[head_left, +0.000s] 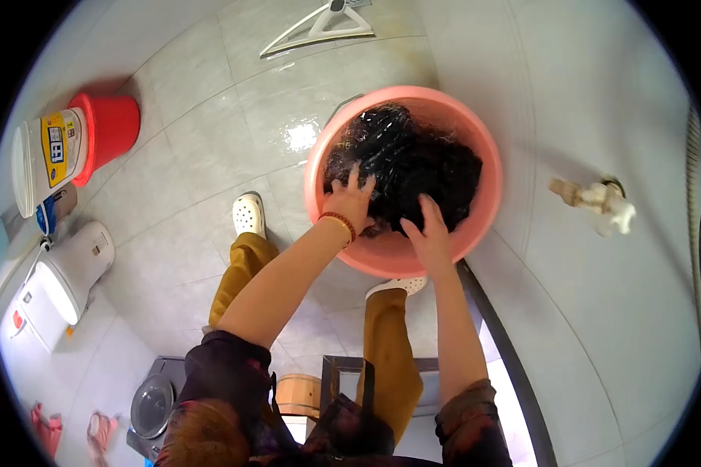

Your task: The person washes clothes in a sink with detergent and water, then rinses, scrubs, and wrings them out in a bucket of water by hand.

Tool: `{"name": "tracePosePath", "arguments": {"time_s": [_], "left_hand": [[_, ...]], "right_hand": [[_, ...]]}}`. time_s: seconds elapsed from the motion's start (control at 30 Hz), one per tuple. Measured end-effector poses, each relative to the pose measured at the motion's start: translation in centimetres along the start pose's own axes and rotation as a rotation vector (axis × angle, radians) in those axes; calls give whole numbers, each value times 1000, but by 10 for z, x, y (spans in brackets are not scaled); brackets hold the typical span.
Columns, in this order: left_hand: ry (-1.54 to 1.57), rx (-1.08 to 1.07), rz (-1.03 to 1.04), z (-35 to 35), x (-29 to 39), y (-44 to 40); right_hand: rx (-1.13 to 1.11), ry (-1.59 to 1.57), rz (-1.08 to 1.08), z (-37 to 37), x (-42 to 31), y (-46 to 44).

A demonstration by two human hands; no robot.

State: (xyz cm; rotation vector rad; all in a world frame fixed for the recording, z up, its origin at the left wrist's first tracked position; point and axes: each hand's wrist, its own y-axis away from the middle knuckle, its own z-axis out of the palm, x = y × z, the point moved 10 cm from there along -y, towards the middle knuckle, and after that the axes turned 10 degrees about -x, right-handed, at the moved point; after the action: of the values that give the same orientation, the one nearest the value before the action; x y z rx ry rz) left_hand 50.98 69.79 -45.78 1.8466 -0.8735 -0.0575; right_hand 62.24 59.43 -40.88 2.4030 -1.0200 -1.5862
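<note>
A pink plastic basin (pixel 489 194) holds water and a wet black garment (pixel 436 167); its exact kind cannot be made out. My left hand (pixel 352 202), with a beaded bracelet at the wrist, rests at the basin's left side. Its fingers are spread over the edge of the black cloth. At the front right of the cloth, my right hand (pixel 430 232) has thumb and fingers around a part of the garment. Some of its fingers are hidden from view.
A floor squeegee (pixel 319 39) lies beyond the basin. To the left stand a red bucket (pixel 117 128), a white labelled bucket (pixel 51 156) and a toilet (pixel 74 268). A tap (pixel 596 201) juts from the right wall. The tiled floor (pixel 280 105) is wet.
</note>
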Motion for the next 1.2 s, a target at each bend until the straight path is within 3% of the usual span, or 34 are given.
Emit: {"name": "tracePosePath", "arguments": {"time_s": [0.07, 0.13, 0.17, 0.3, 0.37, 0.4, 0.43, 0.47, 0.53, 0.57, 0.6, 0.67, 0.77, 0.8, 0.87, 0.93, 1.0, 1.07, 1.1, 1.13, 1.2], "left_hand": [[-52, -127, -53, 15, -12, -26], [-139, -352, -127, 35, -19, -47], [-50, -17, 13, 44, -28, -76], [106, -132, 83, 52, -18, -86], [148, -150, 49, 34, -15, -59], [197, -165, 23, 24, -12, -38], [149, 27, 37, 4, -9, -19], [142, 37, 32, 0, -8, -7], [21, 494, 460, -43, 39, 36], [-49, 310, 494, -25, 49, 27], [-156, 354, 554, -25, 59, 30], [-270, 79, 516, -15, 63, 19], [-304, 86, 536, -42, 73, 51], [-312, 98, 527, -45, 70, 63], [86, 214, 608, -60, 64, 103], [248, 254, 686, -59, 56, 137], [215, 302, 759, -56, 51, 159], [320, 324, 822, -54, 44, 180], [343, 186, 766, -44, 36, 173], [343, 196, 776, -47, 35, 177], [375, 138, 524, -51, 19, 173]], "right_hand": [[-190, 384, 68, 43, 30, -18], [-233, 430, 155, 53, 44, -30], [-277, 479, 231, 62, 62, -35], [-521, 620, 395, 97, 161, -28], [-314, 563, 218, 87, 143, -36], [-310, 550, 211, 83, 124, -36], [-358, 612, 176, 73, 89, -34], [-405, 674, 141, 69, 62, -26], [-286, 581, -43, 54, 17, -4], [-279, 594, -56, 47, 0, 9], [-343, 635, -89, 46, -18, 24], [-403, 697, -118, 33, -38, 44], [-75, 447, -139, -14, -45, 57], [-70, 444, -154, -21, -44, 54], [-351, 596, 155, -16, 0, 46], [-330, 497, 92, -3, 20, 42], [-212, 655, -221, 12, -10, 39], [-195, 663, -230, 20, -16, 41], [-172, 697, -234, 16, -21, 43], [-165, 707, -237, 9, -18, 46], [-16, 398, -56, -29, -11, 52]]}}
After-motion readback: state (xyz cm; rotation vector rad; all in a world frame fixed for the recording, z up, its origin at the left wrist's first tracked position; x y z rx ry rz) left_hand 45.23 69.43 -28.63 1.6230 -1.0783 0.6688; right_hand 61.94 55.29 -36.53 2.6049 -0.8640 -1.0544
